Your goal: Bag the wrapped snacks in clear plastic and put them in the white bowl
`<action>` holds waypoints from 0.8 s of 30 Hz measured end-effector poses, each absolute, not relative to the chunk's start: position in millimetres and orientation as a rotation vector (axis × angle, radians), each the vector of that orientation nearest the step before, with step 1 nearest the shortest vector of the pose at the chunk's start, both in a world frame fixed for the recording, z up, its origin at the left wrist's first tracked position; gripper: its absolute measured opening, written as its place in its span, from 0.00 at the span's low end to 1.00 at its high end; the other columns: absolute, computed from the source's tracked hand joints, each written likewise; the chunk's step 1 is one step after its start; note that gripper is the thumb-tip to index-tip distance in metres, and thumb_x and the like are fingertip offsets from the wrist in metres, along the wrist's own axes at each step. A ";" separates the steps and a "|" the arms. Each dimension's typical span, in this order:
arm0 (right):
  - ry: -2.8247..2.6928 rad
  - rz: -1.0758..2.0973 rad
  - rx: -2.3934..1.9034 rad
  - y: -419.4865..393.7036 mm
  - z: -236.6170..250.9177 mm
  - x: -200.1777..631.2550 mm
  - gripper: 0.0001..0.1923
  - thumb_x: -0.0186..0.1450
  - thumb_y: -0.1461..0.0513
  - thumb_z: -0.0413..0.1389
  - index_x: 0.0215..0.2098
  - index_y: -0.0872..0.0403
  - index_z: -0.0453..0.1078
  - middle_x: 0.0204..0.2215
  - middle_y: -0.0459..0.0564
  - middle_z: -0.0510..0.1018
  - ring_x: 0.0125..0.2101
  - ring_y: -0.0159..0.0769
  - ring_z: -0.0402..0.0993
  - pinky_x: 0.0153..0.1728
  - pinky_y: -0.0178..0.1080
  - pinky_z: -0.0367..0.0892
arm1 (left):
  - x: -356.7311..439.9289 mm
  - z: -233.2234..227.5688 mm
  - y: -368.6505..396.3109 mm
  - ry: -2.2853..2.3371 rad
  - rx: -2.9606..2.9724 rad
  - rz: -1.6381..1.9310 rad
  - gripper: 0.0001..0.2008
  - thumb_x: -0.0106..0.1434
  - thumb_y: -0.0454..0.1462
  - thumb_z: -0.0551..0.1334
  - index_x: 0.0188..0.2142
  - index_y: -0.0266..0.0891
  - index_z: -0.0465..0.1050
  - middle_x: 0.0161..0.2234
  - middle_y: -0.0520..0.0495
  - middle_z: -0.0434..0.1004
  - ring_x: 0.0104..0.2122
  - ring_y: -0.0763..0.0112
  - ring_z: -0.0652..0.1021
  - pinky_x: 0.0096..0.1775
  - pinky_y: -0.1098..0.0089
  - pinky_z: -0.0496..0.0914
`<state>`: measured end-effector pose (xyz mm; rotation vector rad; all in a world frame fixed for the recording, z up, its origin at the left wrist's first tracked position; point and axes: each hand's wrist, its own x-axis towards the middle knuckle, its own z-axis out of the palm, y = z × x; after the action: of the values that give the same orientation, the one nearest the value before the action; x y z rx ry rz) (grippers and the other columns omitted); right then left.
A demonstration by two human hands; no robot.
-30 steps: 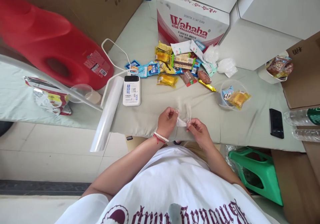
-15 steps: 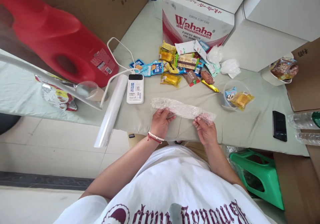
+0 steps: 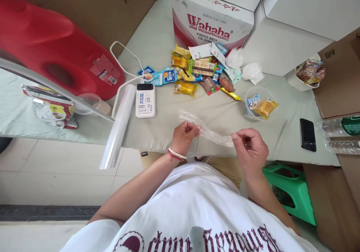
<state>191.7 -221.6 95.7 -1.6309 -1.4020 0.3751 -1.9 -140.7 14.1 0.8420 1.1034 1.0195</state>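
Fingers of the left hand [image 3: 184, 134] and right hand [image 3: 250, 149] are closed, each pinching one end of a plastic strip [image 3: 209, 132]. It stretches between them, above the cloth [image 3: 219, 113], near a bowl [image 3: 260, 105].

We see bright, even daylight with soft shadows; the big red plastic container [image 3: 56, 53] looks blurred, edges bend outward.

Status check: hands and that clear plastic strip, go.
Left hand and right hand pinch opposite ends. Plastic strip stretched between them above the cloth-covered table. Nothing between the hands.
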 end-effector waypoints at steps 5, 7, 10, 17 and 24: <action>-1.795 0.676 -1.479 -182.3 69.0 162.2 0.07 0.68 0.55 0.62 0.41 0.48 0.78 0.39 0.51 0.81 0.42 0.43 0.74 0.45 0.45 0.70 | -6.4 16.6 -147.0 1.022 0.967 1.001 0.20 0.54 0.52 0.74 0.29 0.39 0.75 0.26 0.51 0.79 0.27 0.72 0.76 0.35 0.68 0.72; -1.663 0.935 -1.469 -175.1 55.4 161.7 0.08 0.69 0.54 0.60 0.38 0.49 0.77 0.35 0.49 0.81 0.38 0.40 0.74 0.41 0.42 0.69 | -9.5 16.1 -148.6 0.972 0.947 0.966 0.19 0.54 0.50 0.75 0.31 0.39 0.76 0.28 0.50 0.81 0.30 0.70 0.78 0.37 0.68 0.72; -1.379 1.255 -1.428 -173.3 45.1 170.1 0.11 0.66 0.51 0.63 0.35 0.50 0.76 0.31 0.46 0.78 0.33 0.35 0.72 0.36 0.38 0.67 | -12.6 13.2 -149.5 0.932 0.876 0.942 0.17 0.54 0.48 0.75 0.32 0.38 0.75 0.30 0.50 0.80 0.32 0.69 0.79 0.37 0.68 0.72; -1.186 1.226 -1.476 -176.1 50.5 180.3 0.14 0.61 0.50 0.67 0.34 0.50 0.74 0.29 0.43 0.74 0.30 0.33 0.67 0.33 0.36 0.63 | -13.3 13.3 -146.3 0.910 0.825 0.933 0.18 0.53 0.47 0.76 0.31 0.38 0.74 0.28 0.51 0.78 0.30 0.72 0.77 0.33 0.71 0.69; -1.259 1.313 -1.456 -171.9 46.8 170.7 0.14 0.62 0.49 0.66 0.32 0.50 0.74 0.30 0.44 0.75 0.31 0.33 0.68 0.33 0.36 0.64 | -13.3 12.3 -144.9 0.910 0.857 0.879 0.18 0.55 0.49 0.74 0.31 0.37 0.77 0.26 0.50 0.78 0.28 0.71 0.75 0.34 0.69 0.68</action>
<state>170.7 -171.9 46.8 -1.4555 -1.2593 1.3132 -13.3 -144.9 12.3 0.8566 0.9098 0.8788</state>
